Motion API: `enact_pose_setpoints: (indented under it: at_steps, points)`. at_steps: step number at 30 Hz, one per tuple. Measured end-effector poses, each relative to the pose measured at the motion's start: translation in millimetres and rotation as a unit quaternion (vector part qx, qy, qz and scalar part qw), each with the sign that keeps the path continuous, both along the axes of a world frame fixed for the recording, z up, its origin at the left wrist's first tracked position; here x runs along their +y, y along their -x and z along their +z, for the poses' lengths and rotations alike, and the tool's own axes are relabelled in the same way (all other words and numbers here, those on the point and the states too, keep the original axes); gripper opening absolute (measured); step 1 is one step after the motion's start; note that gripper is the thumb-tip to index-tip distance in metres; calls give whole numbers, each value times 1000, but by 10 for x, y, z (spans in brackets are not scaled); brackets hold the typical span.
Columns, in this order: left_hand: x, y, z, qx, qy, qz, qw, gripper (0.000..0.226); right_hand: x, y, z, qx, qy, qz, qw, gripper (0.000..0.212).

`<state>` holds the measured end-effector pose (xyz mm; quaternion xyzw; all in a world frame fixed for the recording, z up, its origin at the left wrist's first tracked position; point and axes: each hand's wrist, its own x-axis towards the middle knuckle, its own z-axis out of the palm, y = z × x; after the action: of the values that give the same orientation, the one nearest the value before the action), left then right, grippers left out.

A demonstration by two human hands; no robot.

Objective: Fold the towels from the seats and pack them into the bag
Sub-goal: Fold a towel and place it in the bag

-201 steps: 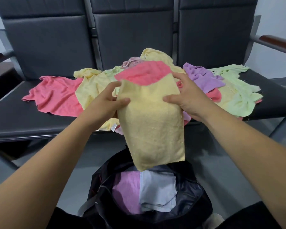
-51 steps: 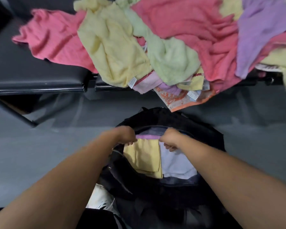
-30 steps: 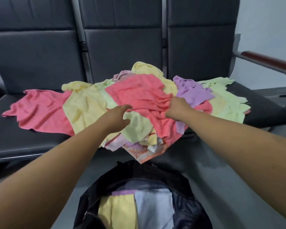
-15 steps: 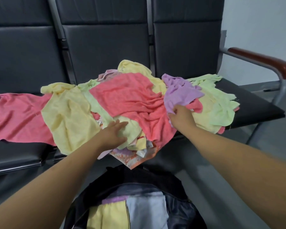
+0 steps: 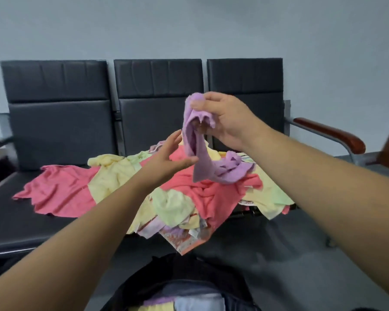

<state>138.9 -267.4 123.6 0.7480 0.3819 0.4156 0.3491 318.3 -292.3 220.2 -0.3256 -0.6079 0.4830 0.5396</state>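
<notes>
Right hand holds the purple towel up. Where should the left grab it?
Probably the free lower corner of the purple towel, approached from the left by the left hand: it hangs down beside that hand, below the right hand's pinch, while the other end trails onto the pile.

Purple towel [image 5: 203,169]: crumpled, hanging from the right hand's [image 5: 229,120] pinch, lower end trailing on the pile.
Towel pile [image 5: 211,194]: pink, yellow, green (all unfolded), heaped on the seats [image 5: 9,221], spilling over the front edge.
Bag [image 5: 184,268]: black, open, folded towels [image 5: 195,305] inside.
</notes>
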Motion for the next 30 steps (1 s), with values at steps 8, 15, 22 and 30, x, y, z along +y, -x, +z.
enact_pose_setpoints:
  at_steps: [8,15,22,30]
  points:
    - [-478,269,674,-84,49,-32,995,25,-331,-54,648,94,41,-4,995,13]
    - [-851,592,1016,-216,164,-82,959,18,-346,-181,470,12,138,-20,990,18]
    - [-585,777,814,-121,145,88,978,5,-344,17,441,15,141,-28,990,16]
    - [-636,672,549,-57,67,36,995,26,-318,129,331,-100,94,-65,988,15]
